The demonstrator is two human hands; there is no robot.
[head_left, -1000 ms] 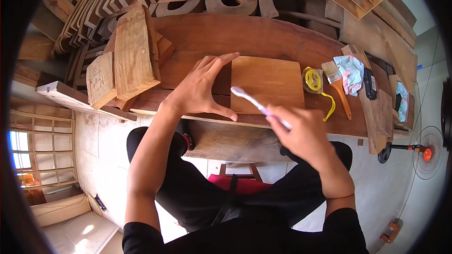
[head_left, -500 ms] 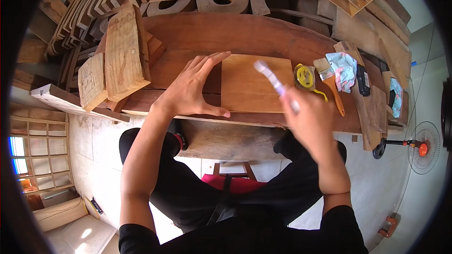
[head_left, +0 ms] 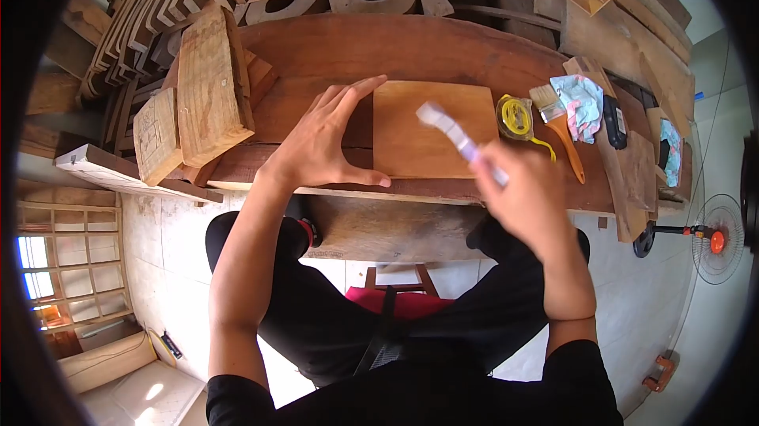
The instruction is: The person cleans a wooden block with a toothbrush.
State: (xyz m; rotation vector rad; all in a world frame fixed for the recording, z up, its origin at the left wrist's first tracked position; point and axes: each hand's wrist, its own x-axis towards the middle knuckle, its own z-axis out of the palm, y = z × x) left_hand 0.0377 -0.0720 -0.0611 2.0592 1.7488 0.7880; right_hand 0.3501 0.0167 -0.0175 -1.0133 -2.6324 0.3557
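Note:
A flat, light-brown wooden board (head_left: 395, 137) lies on the reddish-brown bench. At its left edge my left hand (head_left: 320, 137) is open, thumb and fingers spread, with fingertips by the far left corner and the thumb by the near left corner. My right hand (head_left: 522, 193) is closed around a slim white-and-lilac brush-like tool (head_left: 451, 132), whose motion-blurred, wider end is over the board's middle. Just right of the board sits a yellow tape measure (head_left: 516, 117) in a clear case. Beside it lies a paintbrush (head_left: 566, 141) with an orange handle.
A crumpled patterned cloth (head_left: 581, 108) and a black handheld item (head_left: 614, 122) lie at the right. Thick wood blocks (head_left: 212, 86) stand at the left. Stacked timber pieces (head_left: 182, 7) fill the back. A fan (head_left: 716, 241) stands off the bench's right end.
The tool's wide end has moved slightly left over the board, my right hand moving with it. My left hand keeps its place along the board's left edge. The whole view has shifted slightly.

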